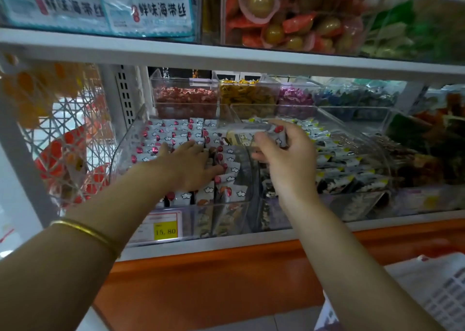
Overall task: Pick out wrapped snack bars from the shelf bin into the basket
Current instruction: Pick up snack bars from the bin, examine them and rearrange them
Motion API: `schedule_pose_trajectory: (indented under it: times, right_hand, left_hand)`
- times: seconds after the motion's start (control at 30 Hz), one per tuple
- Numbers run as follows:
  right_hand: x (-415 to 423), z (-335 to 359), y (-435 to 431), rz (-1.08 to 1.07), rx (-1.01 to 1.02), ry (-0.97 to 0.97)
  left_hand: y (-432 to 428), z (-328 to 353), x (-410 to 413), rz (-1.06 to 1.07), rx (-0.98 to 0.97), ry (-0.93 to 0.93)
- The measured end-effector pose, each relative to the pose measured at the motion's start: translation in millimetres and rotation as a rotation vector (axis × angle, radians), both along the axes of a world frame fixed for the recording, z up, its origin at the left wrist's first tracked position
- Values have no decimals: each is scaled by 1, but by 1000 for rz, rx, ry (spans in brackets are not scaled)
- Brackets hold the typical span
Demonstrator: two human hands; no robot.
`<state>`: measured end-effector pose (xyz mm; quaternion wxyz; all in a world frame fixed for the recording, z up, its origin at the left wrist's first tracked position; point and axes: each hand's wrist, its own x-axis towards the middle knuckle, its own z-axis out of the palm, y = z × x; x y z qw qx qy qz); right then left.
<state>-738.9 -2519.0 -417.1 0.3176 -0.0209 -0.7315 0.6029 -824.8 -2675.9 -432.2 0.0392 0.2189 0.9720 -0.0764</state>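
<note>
bangle [85,232]: gold, on L forearm, 8 o'clock in frame.
shelf bin [120,152]: clear plastic, mid shelf, left of centre, open at front and top.
price tag [164,230]: yellow, "15.80", on the bin front at 6 o'clock from the L hand.
left hand [191,164]: inside the bin, palm down, fingers straight and laid over the packs, tips pointing to 2 o'clock. Nothing pinched as far as I can see.
snack bars [173,134]: white wrappers w/ red dots and cloud marks, packed in rows. They fill the bin from 12 o'clock of the L hand round to 5 o'clock.
held bars [251,135]: small bunch lifted clear of the rows, above the bin's R edge, long axis approx 9–3 o'clock.
right hand [286,154]: fingers and thumb curled round the bunch from the R end, wrist at 6 o'clock.
neighbour bin [339,159]: clear, just right of the R hand, holds packs w/ yellow corners. Not the target, I judge.
basket [440,293]: white plastic, bottom R corner, partly out of frame, well below the shelf.
key relation: basket lies at 4–5 o'clock from the R hand, on that arm's own side, so R is nearer.
next, prob.: R hand swings down and back toward 5 o'clock and lets go over the basket, while the L hand gathers more.
</note>
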Motion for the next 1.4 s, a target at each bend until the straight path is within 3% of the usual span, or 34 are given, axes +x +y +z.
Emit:
schedule_pose_trajectory:
  times: [0.23, 0.43, 0.53, 0.67, 0.87, 1.1, 1.17, 1.23, 1.33, 1.4]
  right_hand:
    - [-47, 24, -18, 94, 496, 33]
    - [-90, 23, -44, 184, 1067, -166]
    - [-97, 16, -53, 231, 1132, -197]
    - [-105, 15, -55, 401, 1345, -385]
    - [-119, 26, -44, 310, 1146, -259]
    - [-142, 9, -57, 30, 1497, -198]
    - [-143, 6, -61, 48, 1479, -215]
    - [-140, 9, -60, 108, 1329, -184]
    - [-121, 24, -54, 191, 865, -101]
    - [-98, 32, -46, 155, 668, -23]
  left_hand:
    - [-19, -5, 37, -46, 216, 110]
    - [-22, -9, 48, -66, 312, 136]
    - [-25, -6, 50, -68, 369, 129]
    - [-40, 9, 52, -5, 388, 71]
    - [-54, 8, 54, 32, 363, 46]
    - [-55, 7, 57, 28, 422, 88]
    - [-55, 8, 59, 30, 458, 102]
    - [-54, 9, 60, 38, 515, 123]
    - [-54, 14, 63, 73, 685, 206]
    - [-54, 18, 65, 112, 828, 250]
